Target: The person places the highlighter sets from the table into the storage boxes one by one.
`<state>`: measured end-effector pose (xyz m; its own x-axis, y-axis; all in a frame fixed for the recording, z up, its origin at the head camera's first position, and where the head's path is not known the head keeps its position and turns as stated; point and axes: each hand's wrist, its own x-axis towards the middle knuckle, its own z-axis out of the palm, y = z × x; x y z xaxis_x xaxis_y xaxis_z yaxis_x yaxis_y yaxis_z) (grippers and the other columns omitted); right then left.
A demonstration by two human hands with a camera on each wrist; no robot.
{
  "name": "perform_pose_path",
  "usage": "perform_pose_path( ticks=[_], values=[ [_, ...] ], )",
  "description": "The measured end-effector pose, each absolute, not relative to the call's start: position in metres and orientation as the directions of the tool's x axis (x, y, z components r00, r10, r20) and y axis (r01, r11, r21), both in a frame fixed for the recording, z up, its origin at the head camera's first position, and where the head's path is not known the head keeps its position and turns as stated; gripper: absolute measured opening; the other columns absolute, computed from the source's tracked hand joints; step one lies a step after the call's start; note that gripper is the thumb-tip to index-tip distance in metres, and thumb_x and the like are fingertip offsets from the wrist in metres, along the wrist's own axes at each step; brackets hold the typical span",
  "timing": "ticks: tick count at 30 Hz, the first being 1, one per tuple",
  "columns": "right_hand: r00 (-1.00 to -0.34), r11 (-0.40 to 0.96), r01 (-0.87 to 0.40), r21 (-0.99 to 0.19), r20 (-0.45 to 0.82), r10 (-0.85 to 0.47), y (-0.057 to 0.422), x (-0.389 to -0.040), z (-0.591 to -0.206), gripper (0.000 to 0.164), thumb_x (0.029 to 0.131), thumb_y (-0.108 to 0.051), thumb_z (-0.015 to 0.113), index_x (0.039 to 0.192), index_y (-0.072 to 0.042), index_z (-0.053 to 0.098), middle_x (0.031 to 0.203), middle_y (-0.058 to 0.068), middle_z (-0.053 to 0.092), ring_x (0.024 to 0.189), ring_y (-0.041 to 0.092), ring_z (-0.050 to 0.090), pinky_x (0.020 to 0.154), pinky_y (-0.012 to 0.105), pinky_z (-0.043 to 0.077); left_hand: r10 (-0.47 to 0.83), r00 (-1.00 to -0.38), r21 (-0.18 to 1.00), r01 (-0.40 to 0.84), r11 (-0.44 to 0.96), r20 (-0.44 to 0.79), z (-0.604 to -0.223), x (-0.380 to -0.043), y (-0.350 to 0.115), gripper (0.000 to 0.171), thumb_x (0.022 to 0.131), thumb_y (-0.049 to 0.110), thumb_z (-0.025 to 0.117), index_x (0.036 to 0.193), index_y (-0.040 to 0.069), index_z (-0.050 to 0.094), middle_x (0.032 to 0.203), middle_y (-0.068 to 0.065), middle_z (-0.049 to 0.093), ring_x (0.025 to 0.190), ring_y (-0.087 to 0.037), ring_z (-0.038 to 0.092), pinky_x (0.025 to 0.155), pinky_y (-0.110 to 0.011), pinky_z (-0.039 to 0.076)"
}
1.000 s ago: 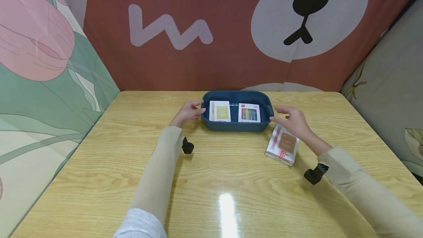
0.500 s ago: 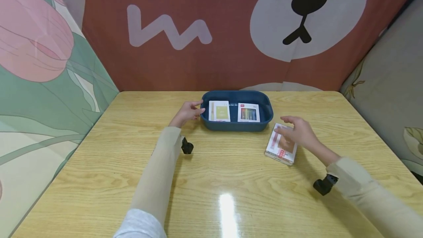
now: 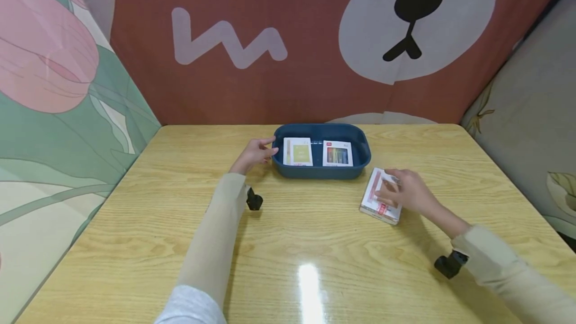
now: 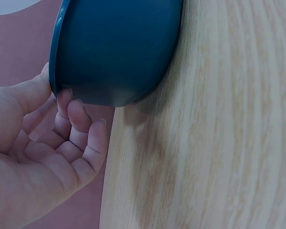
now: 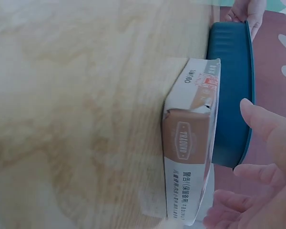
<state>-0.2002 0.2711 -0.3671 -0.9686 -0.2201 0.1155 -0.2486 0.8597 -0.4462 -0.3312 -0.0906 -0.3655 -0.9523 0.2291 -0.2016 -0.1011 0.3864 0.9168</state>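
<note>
Pinching a blue tray (image 3: 321, 172), left grip (image 3: 253, 155) on its rim, right grip (image 3: 409, 191) spread above box (image 5: 187, 143) lettered “警告!”

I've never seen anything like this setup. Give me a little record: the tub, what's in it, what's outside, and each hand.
Tub: blue, on wooden table
Inside: yellow-green and white box, left; rainbow-striped white box, right
Outside: brown and white box, on the table
Left hand: pinches the tub's left end
Right hand: over the brown and white box; contact unclear
</note>
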Motion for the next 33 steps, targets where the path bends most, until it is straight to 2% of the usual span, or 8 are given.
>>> perform_pose_path(
  ticks=[2, 4, 7, 11, 15, 23, 27, 33],
  values=[
    [-0.964, 0.866, -0.267, -0.422, 0.122, -0.237, 0.271, -0.198, -0.368, 0.068, 0.076, -0.032, 0.071, 0.118, 0.016, 0.047, 0.065, 0.01, 0.05, 0.066, 0.024, 0.043, 0.066, 0.04, 0.038, 0.23, -0.952, 0.918, -0.103, 0.382, -0.202, -0.365, -0.331, -0.091, 0.048, 0.089, 0.016, 0.057, 0.134, 0.014, 0.043, 0.093, -0.012, 0.053, 0.086, -0.031, 0.051, 0.076, -0.041, 0.044],
    [-0.963, 0.872, -0.268, -0.41, 0.124, -0.238, 0.269, -0.194, -0.369, 0.068, 0.076, -0.031, 0.071, 0.118, 0.017, 0.047, 0.064, 0.01, 0.049, 0.066, 0.025, 0.044, 0.067, 0.042, 0.039, 0.231, -0.951, 0.918, -0.104, 0.383, -0.204, -0.365, -0.33, -0.091, 0.048, 0.089, 0.016, 0.057, 0.134, 0.014, 0.042, 0.094, -0.013, 0.053, 0.087, -0.032, 0.051, 0.077, -0.041, 0.043],
    [-0.968, 0.883, -0.249, -0.399, 0.121, -0.218, 0.267, -0.189, -0.371, 0.073, 0.076, -0.035, 0.07, 0.12, 0.017, 0.044, 0.084, 0.026, 0.055, 0.081, 0.037, 0.05, 0.075, 0.05, 0.041, 0.225, -0.951, 0.916, -0.111, 0.384, -0.21, -0.365, -0.33, -0.09, 0.048, 0.088, 0.016, 0.057, 0.134, 0.014, 0.043, 0.096, -0.013, 0.053, 0.09, -0.033, 0.051, 0.079, -0.043, 0.043],
    [-0.978, 0.921, -0.204, -0.332, 0.113, -0.176, 0.261, -0.184, -0.372, 0.092, 0.076, -0.053, 0.063, 0.128, 0.017, 0.032, 0.11, 0.04, 0.044, 0.099, 0.047, 0.045, 0.076, 0.055, 0.041, 0.223, -0.952, 0.914, -0.108, 0.39, -0.208, -0.364, -0.329, -0.09, 0.047, 0.089, 0.016, 0.057, 0.134, 0.014, 0.043, 0.096, -0.013, 0.053, 0.091, -0.034, 0.051, 0.079, -0.043, 0.043],
    [-0.982, 0.951, -0.175, -0.253, 0.115, -0.15, 0.254, -0.183, -0.372, 0.105, 0.073, -0.066, 0.055, 0.131, 0.017, 0.026, 0.111, 0.043, 0.04, 0.086, 0.045, 0.051, 0.068, 0.053, 0.045, 0.231, -0.952, 0.916, -0.097, 0.39, -0.199, -0.364, -0.329, -0.091, 0.047, 0.089, 0.016, 0.056, 0.134, 0.014, 0.043, 0.094, -0.013, 0.053, 0.09, -0.034, 0.051, 0.078, -0.043, 0.043],
    [-0.992, 0.974, -0.114, -0.197, 0.072, -0.102, 0.252, -0.188, -0.373, 0.111, 0.07, -0.071, 0.053, 0.132, 0.016, 0.024, 0.109, 0.043, 0.038, 0.07, 0.038, 0.052, 0.058, 0.046, 0.046, 0.228, -0.952, 0.911, -0.102, 0.4, -0.207, -0.364, -0.329, -0.091, 0.048, 0.089, 0.018, 0.057, 0.134, 0.014, 0.043, 0.091, -0.012, 0.053, 0.09, -0.033, 0.051, 0.078, -0.043, 0.043],
    [-0.995, 0.981, -0.091, -0.174, 0.046, -0.085, 0.251, -0.193, -0.377, 0.109, 0.069, -0.069, 0.056, 0.132, 0.015, 0.025, 0.107, 0.043, 0.037, 0.061, 0.032, 0.049, 0.047, 0.037, 0.042, 0.227, -0.952, 0.912, -0.104, 0.397, -0.207, -0.363, -0.328, -0.091, 0.048, 0.089, 0.017, 0.057, 0.134, 0.015, 0.043, 0.089, -0.011, 0.052, 0.087, -0.032, 0.05, 0.077, -0.042, 0.043],
    [-0.999, 0.982, -0.04, -0.182, -0.017, -0.044, 0.249, -0.199, -0.381, 0.107, 0.067, -0.071, 0.055, 0.128, 0.013, 0.031, 0.104, 0.039, 0.035, 0.055, 0.027, 0.045, 0.041, 0.031, 0.035, 0.224, -0.951, 0.91, -0.108, 0.401, -0.212, -0.364, -0.33, -0.091, 0.047, 0.089, 0.017, 0.057, 0.134, 0.016, 0.043, 0.092, -0.012, 0.053, 0.089, -0.032, 0.051, 0.077, -0.042, 0.044]
  ],
)
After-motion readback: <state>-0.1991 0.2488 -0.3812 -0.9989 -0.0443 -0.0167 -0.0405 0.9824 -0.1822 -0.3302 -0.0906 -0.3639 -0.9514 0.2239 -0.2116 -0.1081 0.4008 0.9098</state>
